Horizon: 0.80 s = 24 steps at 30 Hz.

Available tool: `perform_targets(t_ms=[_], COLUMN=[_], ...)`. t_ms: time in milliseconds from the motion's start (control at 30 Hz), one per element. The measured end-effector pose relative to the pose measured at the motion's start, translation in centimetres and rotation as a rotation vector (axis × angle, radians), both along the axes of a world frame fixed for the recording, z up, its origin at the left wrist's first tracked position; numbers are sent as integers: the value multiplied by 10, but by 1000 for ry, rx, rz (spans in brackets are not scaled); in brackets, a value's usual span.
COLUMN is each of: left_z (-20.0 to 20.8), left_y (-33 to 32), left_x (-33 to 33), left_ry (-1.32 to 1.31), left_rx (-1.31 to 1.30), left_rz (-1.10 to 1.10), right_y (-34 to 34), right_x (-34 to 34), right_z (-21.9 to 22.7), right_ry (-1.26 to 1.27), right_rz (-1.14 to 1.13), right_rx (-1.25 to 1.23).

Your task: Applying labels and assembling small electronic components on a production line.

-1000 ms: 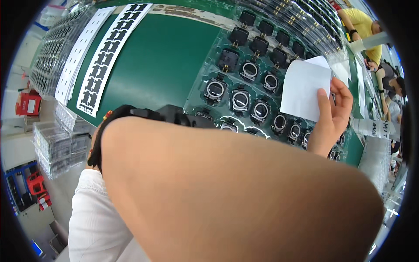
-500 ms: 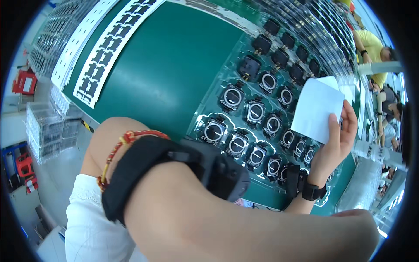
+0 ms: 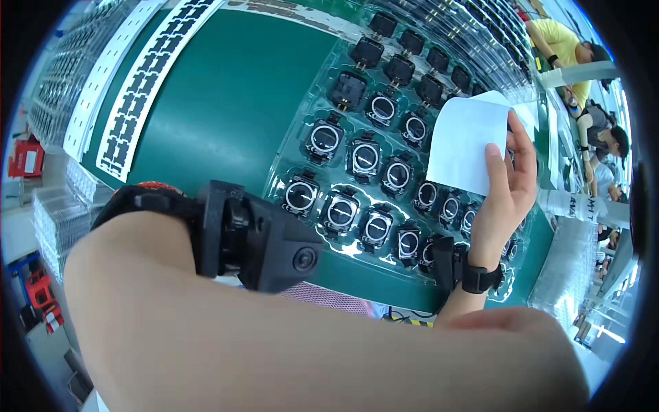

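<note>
White paper (image 3: 463, 144): above the tray (image 3: 294, 147), right part; extends leftward from our right hand (image 3: 509, 180), whose fingers pinch it. Left hand (image 3: 343, 350): nearer us than the tray, fingers' state we cannot tell.

You held one white sheet (image 3: 465, 145), blank on its visible face and gently bowed, by its right edge. It was positioned over the right part of the clear tray (image 3: 299, 141); another white layer (image 3: 491, 97) showed behind its top edge.
</note>
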<state>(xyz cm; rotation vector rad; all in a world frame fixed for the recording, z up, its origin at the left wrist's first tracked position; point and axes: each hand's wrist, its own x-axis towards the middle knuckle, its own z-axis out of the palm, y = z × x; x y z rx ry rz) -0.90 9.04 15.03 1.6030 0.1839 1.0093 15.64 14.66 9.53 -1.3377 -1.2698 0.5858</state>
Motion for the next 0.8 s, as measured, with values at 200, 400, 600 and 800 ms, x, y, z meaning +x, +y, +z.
perform_targets(t_ms=[200,400,600,800], left_z=[-4,-9,-9,-15], left_y=[-5,-6,5,4], left_x=[8,1,-18,-35], left_ry=[9,30,31,33], left_rx=[-32,-75,-53,-98], left_rz=[-67,-62,8,61], right_y=[1,1,-3,-1], right_x=[-3,-1,-1,0], right_z=[-4,-4,-5,-5], right_ry=[35,32,-1,-38], right_rz=[52,53,2,9], right_rx=[42,9,-36,-72])
